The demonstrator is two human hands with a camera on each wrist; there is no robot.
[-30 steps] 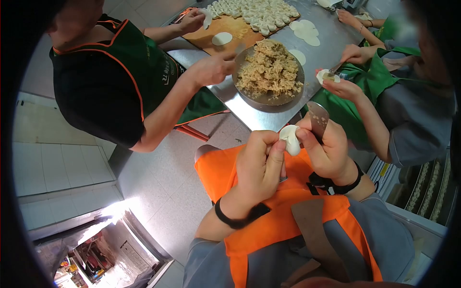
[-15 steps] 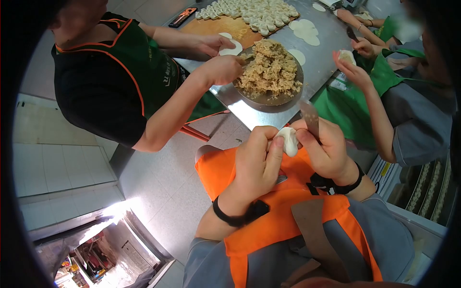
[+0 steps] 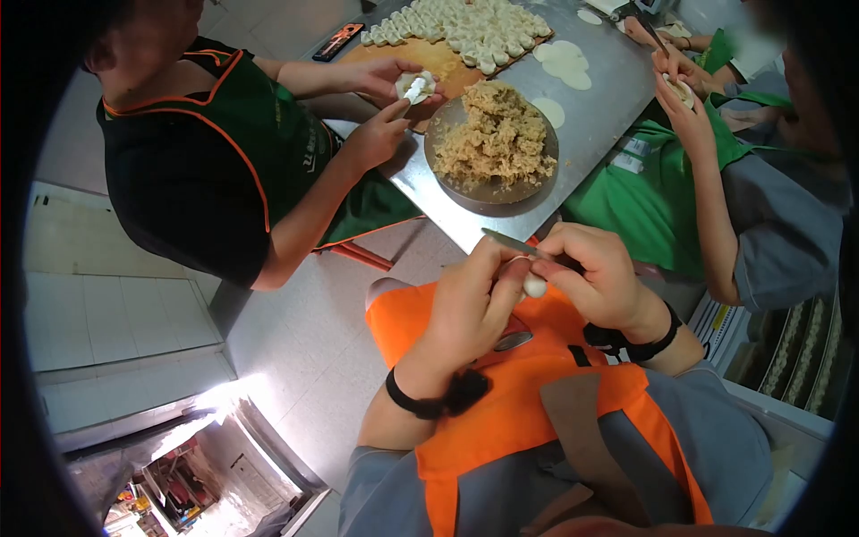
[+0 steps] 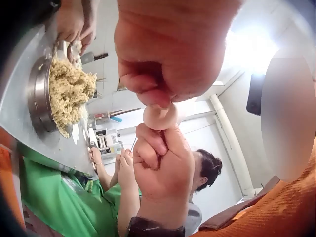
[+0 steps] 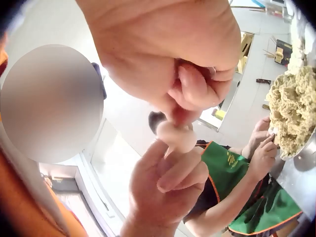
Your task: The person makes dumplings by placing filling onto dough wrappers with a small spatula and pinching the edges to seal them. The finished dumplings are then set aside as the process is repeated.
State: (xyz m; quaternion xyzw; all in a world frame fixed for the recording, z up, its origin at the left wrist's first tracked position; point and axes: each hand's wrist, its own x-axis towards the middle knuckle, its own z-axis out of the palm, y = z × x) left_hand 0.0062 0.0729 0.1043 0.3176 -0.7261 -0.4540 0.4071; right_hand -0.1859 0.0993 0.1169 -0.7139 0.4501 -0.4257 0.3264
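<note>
A small white dumpling (image 3: 534, 286) is pinched between my two hands above my lap, mostly covered by fingers in the head view. The left wrist view shows the dumpling (image 4: 160, 117) rounded and pale between both sets of fingertips. My left hand (image 3: 472, 300) grips it with thumb against curled fingers. My right hand (image 3: 598, 279) pinches its other side and also keeps hold of a flat metal filling spatula (image 3: 512, 240), whose blade points left across the top of the hands. Dark tip of the spatula (image 5: 157, 120) shows behind the dumpling in the right wrist view.
Ahead, a metal bowl (image 3: 490, 199) heaped with filling (image 3: 494, 143) stands at the steel table's corner. Wrapped dumplings (image 3: 461, 31) cover a wooden board; flat wrappers (image 3: 564, 64) lie beside it. A person in a dark green apron (image 3: 259, 161) works at left, others in green at right.
The spatula blade has swung from upright to pointing left over my hands. More of the dumpling is now covered by my fingers. The person at left has brought filling onto a wrapper.
</note>
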